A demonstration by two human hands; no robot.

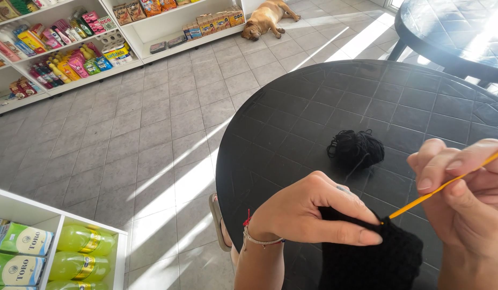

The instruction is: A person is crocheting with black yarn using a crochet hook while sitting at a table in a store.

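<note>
My left hand pinches the top edge of a black crocheted piece low in the view, thumb and forefinger closed on the fabric. My right hand grips a thin orange crochet hook, whose tip meets the fabric just beside my left fingertips. A ball of black yarn lies on the round black table a little beyond both hands, with a strand trailing toward the work. A thin bracelet sits on my left wrist.
A second dark table stands at the top right. White shelves with packaged goods line the far wall, and another shelf with bottles is at the lower left. A tan dog lies on the tiled floor. A sandalled foot shows under the table.
</note>
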